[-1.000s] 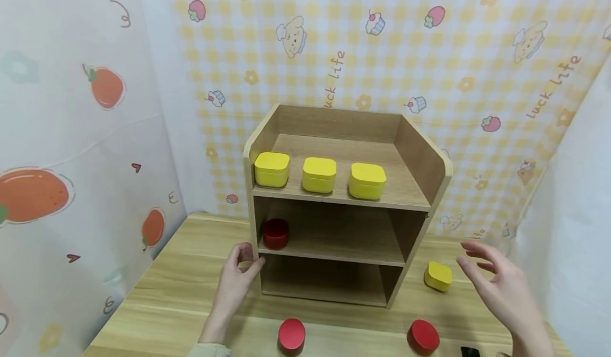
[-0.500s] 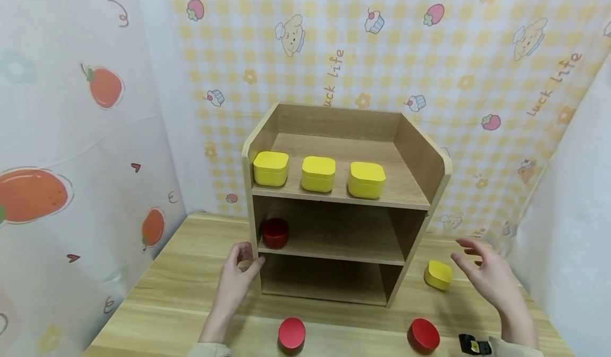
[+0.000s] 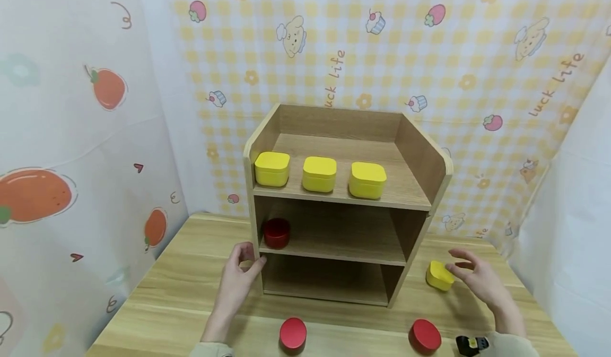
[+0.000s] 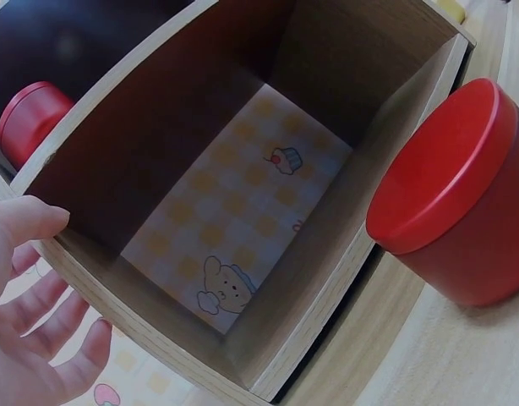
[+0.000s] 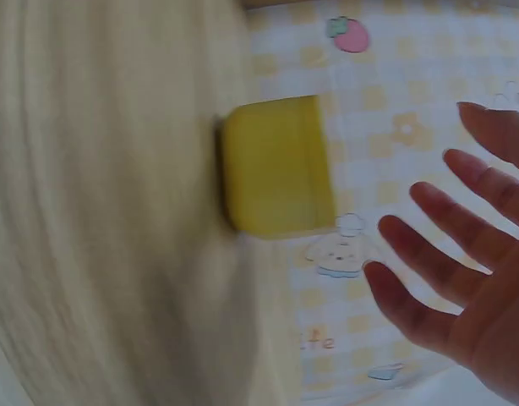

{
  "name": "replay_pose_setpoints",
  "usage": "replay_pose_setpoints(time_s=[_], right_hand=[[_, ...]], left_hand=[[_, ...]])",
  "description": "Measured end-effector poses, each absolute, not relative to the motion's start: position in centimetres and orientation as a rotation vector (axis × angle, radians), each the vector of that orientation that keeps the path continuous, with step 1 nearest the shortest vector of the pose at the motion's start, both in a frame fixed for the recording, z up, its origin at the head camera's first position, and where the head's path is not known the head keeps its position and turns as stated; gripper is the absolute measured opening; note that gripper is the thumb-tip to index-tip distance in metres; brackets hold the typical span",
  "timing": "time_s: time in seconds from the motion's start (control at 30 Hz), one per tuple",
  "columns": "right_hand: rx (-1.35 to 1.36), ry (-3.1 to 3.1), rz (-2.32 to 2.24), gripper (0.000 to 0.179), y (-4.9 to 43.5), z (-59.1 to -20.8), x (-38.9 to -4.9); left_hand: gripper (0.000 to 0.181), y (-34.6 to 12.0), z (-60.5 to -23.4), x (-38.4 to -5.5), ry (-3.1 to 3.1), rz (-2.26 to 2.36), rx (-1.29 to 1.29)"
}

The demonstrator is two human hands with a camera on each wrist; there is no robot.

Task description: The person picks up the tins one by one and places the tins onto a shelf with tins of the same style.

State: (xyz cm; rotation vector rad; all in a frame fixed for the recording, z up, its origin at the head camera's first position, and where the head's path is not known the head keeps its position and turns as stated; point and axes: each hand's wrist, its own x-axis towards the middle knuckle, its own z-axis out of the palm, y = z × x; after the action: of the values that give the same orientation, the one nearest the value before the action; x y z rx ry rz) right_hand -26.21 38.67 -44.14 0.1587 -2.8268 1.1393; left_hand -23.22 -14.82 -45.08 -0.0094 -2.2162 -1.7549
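The right hand [image 3: 482, 283] is wide, its fingers spread and nothing in it, just right of the small yellow box [image 3: 439, 276] on the wooden table [image 3: 191, 293]. The left hand [image 3: 237, 269] is at the left side of the wooden shelf [image 3: 329, 201]; I can't tell if it squeezes. If the right fingers come in too fast, they could bump that box away. Three yellow boxes [image 3: 319, 174] sit along the top's near edge, so a hard shove on the shelf could drop one.
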Motion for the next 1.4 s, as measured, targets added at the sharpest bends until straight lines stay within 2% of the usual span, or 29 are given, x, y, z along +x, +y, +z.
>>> replay_pose_setpoints(time_s=[0.43, 0.8, 1.1, 1.4], right_hand=[[0.279, -2.885, 1.271, 0.068, 39.5, -46.4, -28.1], [0.340, -2.976, 1.128, 0.072, 38.4, -47.1, -29.0], [0.312, -2.989, 1.096, 0.062, 39.0, -47.4, -28.2], [0.293, -3.002, 1.078, 0.063, 39.3, -47.3, -28.2]], left_hand=[[0.033, -14.7, -45.2, -23.3, -2.226, -1.729, -0.013], [0.034, -14.9, -45.1, -23.1, -2.228, -1.736, 0.009], [0.032, -14.8, -45.1, -23.2, -2.252, -1.710, -0.009], [0.033, -14.7, -45.1, -23.3, -2.255, -1.708, -0.002]])
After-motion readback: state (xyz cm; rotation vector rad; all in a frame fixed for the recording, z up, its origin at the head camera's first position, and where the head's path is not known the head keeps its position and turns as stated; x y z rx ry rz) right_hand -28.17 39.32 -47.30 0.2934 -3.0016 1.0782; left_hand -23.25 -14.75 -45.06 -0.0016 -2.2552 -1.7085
